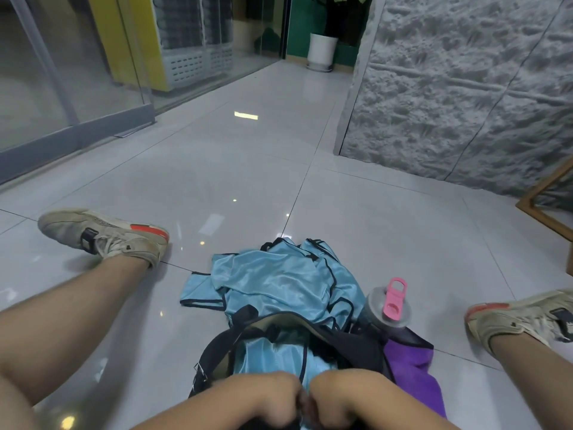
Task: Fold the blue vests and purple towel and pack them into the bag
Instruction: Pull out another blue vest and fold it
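A black bag stands open on the floor between my legs, with a light blue vest lying inside it. Behind the bag a pile of loose light blue vests with dark trim is heaped on the tiles. A purple towel lies against the bag's right side. My left hand and my right hand are close together at the bag's near edge, fingers curled downward over the vest inside; what the fingertips grip is hidden.
A grey bottle with a pink cap loop stands in the bag's right side pocket. My legs and sneakers spread left and right on the glossy tile floor. A wooden frame and textured wall are at right, glass doors at left.
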Tool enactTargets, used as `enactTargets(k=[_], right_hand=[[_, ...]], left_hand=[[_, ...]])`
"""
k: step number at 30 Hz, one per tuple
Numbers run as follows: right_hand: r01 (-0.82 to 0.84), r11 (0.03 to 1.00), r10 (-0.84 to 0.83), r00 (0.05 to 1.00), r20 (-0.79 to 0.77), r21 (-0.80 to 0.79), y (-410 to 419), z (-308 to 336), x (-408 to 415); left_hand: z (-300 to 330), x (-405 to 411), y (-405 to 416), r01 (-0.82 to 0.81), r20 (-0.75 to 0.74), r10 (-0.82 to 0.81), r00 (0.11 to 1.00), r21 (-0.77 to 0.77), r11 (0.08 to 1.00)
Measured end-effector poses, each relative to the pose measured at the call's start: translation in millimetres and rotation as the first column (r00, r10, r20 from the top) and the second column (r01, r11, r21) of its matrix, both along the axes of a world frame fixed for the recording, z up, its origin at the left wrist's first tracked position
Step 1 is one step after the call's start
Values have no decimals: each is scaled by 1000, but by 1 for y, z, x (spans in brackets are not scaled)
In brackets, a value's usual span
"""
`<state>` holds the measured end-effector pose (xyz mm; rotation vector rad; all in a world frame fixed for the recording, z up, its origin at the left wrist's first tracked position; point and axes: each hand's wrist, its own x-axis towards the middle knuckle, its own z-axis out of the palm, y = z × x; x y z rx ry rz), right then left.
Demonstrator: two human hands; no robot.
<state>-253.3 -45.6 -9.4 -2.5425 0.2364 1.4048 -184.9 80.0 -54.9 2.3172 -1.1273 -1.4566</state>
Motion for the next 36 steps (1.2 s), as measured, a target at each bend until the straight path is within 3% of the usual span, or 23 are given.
enactTargets(k=[3,7,10,13,14,16,18,20,25,28,30,33,36], right_hand=[[6,998,-18,985,171,70,-7,24,26],[151,933,-212,964,159,328,-25,48,63],[321,737,-497,854,154,595,-47,53,89],[422,587,-720,662,208,690,-71,37,116],[460,562,-769,597,230,688,-78,26,124],[522,594,-788,529,314,611,-89,-2,141],[560,677,-735,546,401,478,-97,-32,153],[597,695,-719,553,422,401,-99,-52,161],[711,649,-725,471,503,270,-104,-86,180],[757,586,-776,419,472,291,-112,-97,188],[744,578,-791,412,452,334,-115,-98,191],[694,620,-741,365,564,366,-115,-89,191],[650,634,-708,271,652,418,-115,-77,189]], left_hand=[[15,23,-4,-111,2,112,994,-100,989],[34,50,-9,-358,-196,314,929,-262,896],[52,74,-15,-625,-497,434,752,-327,708],[52,107,-20,-840,-603,587,540,-350,414],[46,120,-20,-881,-594,651,472,-347,322],[20,146,-19,-904,-511,763,396,-361,228],[-11,170,-16,-888,-340,859,382,-391,240],[-36,187,-9,-880,-194,915,353,-401,255],[-83,226,-1,-949,-116,983,143,-299,103],[-85,241,-8,-988,-206,978,13,-154,-20],[-81,246,-9,-999,-251,968,-19,-44,-31],[-75,251,-10,-993,-335,940,-56,-79,-88],[-52,245,-11,-980,-515,856,-47,-142,-139]])
